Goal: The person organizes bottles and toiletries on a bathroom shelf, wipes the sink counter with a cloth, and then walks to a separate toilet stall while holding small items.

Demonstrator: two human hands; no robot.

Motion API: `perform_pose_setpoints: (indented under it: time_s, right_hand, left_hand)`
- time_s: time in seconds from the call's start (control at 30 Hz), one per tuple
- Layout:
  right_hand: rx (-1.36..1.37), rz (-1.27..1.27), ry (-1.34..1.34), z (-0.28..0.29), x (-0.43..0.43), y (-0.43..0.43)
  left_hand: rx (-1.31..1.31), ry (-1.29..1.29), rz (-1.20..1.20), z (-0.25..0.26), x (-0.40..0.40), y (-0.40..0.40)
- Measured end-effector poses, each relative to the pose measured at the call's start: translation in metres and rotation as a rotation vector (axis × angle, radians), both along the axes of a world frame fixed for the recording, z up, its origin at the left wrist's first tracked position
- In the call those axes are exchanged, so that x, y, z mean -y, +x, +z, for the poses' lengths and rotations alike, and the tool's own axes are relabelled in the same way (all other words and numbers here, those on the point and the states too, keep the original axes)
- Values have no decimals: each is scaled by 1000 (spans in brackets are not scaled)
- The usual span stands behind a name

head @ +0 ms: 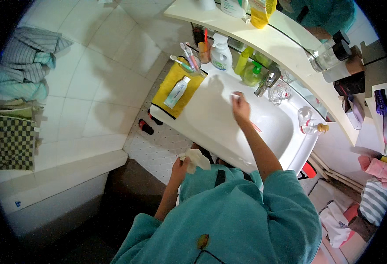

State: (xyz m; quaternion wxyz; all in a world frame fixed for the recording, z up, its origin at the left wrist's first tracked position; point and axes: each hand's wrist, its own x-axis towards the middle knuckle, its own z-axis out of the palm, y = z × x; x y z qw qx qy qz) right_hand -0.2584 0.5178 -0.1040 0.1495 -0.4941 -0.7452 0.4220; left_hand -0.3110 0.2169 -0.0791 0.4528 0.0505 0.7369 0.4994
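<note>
My left hand (180,167) holds a pale, thin cloth or tissue (196,159) low in front of my body, short of the sink's front edge. Over the white sink (210,112) is my right hand (241,107), blurred, with a small white thing (235,96) at its fingertips; what it is I cannot tell. A thin reddish-pink item (256,127) lies in the basin, partly behind my right forearm. Left of my right hand, a toothpaste tube (177,92) rests on a folded yellow cloth (189,89), with a glass of toothbrushes (193,63) at the cloth's far end.
Along the sink's back stand a white spray bottle (221,54), a green pump bottle (252,75), the faucet (267,81), a glass mug (279,92) and a clear pump bottle (312,127). A curved shelf (279,36) overhangs them. Towels (13,142) hang at left.
</note>
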Motion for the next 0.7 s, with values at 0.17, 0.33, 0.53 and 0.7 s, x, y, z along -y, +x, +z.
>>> perform_pose_setpoints:
  time_s: [0.17, 0.33, 0.53, 0.7]
  right_hand:
    - [-6, 77, 94, -31, -17, -118]
    - [2, 358, -52, -64, -40, -164]
    - [-388, 387, 20, -92, -42, -149]
    - [-580, 182, -578, -44, 0, -94]
  left_hand:
    - [0, -61, 57, 19, -2, -5]
    - [14, -47, 122, 9, 24, -6]
    - [86, -11, 168, 1, 33, -6]
    - [30, -35, 161, -10, 38, -5]
